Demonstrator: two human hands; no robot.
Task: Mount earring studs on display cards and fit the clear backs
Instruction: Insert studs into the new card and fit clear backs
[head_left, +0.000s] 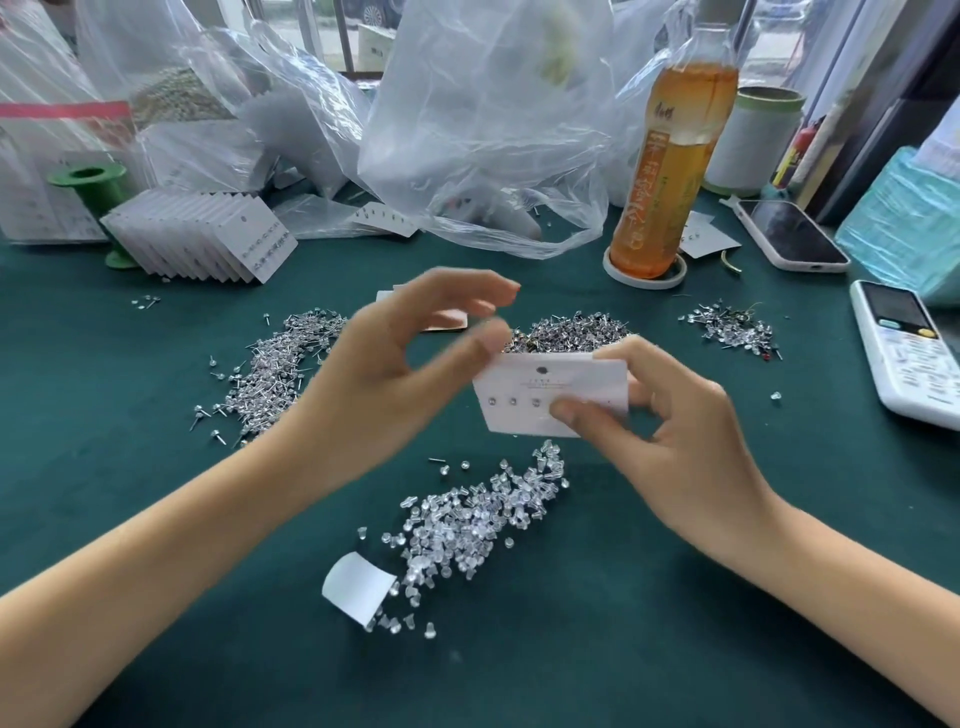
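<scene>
Card (558, 387) held above the table, long axis left to right, pinched at its right end by right hand (670, 447). Three studs sit left of centre. Left hand (415, 364), blurred, fingers curled, possibly pinching a stud, nearest the card's left edge.

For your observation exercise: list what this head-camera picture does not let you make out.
- Left hand: fingers blurred by motion; any stud pinched there is unreadable.
- Display card: back face is turned away, and the right hand thumb hides part of the stud row.
- Card print: too small.
</scene>
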